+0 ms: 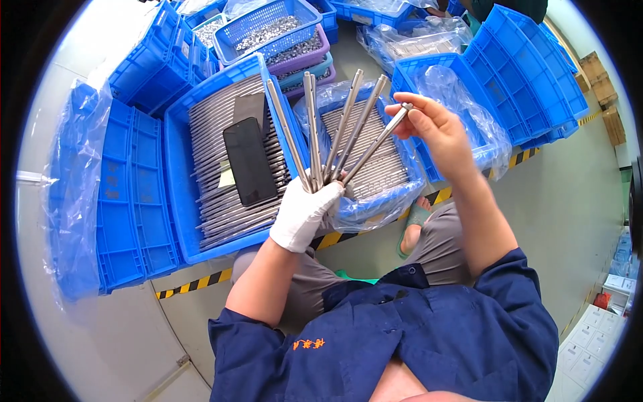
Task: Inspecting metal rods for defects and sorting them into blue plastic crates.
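Note:
My left hand [301, 213], in a white glove, is closed around the lower ends of several slim metal rods [345, 122], which fan out upward. My bare right hand [439, 134] pinches the top end of the rightmost rod [379, 142]; whether a separate small metal piece sits on that end I cannot tell. Beneath the rods on the left, a blue crate [175, 157] holds a layer of similar rods [213, 201]. A black phone [249, 161] lies on those rods. Behind the fan, a plastic-lined blue crate [410, 167] holds more rods [375, 175] in rows.
Stacked baskets [268, 33] of small metal parts stand at the back. Folded blue crates [127, 194] line the left; more blue crates [516, 74] lean at the right, beside one with plastic film [455, 100]. Black-yellow floor tape [442, 194] runs below the crates.

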A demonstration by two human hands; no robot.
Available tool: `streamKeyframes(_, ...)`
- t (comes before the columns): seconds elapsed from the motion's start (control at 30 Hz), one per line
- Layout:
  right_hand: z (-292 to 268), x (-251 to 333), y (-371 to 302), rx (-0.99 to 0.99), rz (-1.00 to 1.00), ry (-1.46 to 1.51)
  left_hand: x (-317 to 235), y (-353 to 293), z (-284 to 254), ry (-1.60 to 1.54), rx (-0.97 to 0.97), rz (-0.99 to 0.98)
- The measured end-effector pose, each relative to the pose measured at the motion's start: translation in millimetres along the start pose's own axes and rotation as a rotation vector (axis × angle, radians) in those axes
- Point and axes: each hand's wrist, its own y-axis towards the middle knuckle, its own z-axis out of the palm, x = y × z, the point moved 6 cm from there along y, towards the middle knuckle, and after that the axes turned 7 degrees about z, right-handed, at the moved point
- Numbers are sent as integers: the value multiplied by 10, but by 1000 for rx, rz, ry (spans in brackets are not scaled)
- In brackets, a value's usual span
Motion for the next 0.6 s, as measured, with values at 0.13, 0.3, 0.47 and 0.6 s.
streamKeyframes(0.13,-27,-62,27,317,204,162,-25,4,-8,25,34,6)
streamKeyframes(0.3,511,-537,-224,358,379,218,11,-4,60,14,25,31)
streamKeyframes(0.47,680,-550,-294,221,293,188,28,-5,8,15,-42,3)
streamKeyframes(0.6,299,-310,-49,55,274,149,-4,44,-18,-8,-67,69)
